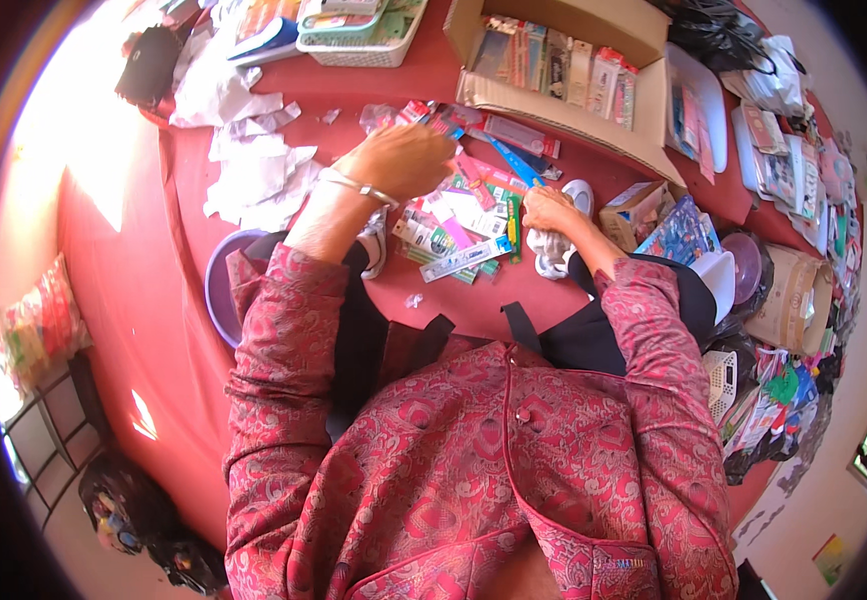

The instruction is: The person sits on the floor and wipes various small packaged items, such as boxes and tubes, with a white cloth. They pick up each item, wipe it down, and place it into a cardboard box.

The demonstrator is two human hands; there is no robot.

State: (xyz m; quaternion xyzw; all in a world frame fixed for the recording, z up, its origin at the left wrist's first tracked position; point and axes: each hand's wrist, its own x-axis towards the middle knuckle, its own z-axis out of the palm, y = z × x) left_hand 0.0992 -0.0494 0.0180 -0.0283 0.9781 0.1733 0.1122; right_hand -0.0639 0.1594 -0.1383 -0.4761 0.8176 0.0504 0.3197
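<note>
My left hand (404, 160), a bangle at its wrist, is closed over the far left side of a heap of small packets. Its fingertips are turned away, so what they hold cannot be seen. My right hand (551, 208) is closed around the near end of a slim blue strip (516, 161), which points up and to the left over the heap. Its exact kind is unclear. Below lie several slim packets, among them a clear-fronted blue and white packet (466, 259), a green one (514, 225) and a pink one (451, 222).
An open cardboard box (644, 135) with upright packets stands beyond the heap. Torn white paper (259, 175) lies left. A white basket (384, 50) is at the back, a purple basin (222, 290) by my left knee. Bags and a brown carton (789, 298) crowd the right.
</note>
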